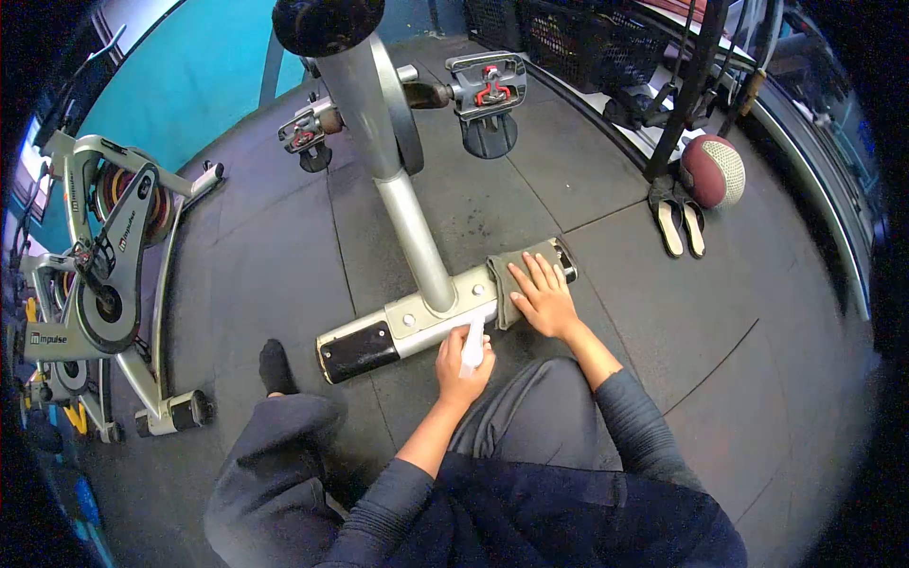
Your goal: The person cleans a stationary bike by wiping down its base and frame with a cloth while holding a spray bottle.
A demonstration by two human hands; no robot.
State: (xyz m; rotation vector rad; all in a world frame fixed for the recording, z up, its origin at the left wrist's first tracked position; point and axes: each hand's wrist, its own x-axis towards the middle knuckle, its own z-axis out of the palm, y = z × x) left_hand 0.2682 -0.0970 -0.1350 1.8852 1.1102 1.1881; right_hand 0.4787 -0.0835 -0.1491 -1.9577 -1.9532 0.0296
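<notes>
Before me is the silver foot bar [445,327] of an exercise bike, with a black end cap [360,354] on its left and bolts on top. My left hand [461,367] is closed around what looks like a white plastic spray bottle [473,346], its upper end close to the bar's near side. An olive-green cloth [508,284] is draped over the bar's right part. On that cloth my right hand [543,301] lies flat, fingers spread. The cloth hides the surface below it. Above the bar rises the bike's silver post [412,227].
Pedals [488,90] with red clips stick out beyond the post. Another exercise bike [114,256] stands on the left. Black shoes [674,220] and a maroon-and-cream ball [713,172] rest by a rack on the right. Dark rubber mats [701,322] cover the floor.
</notes>
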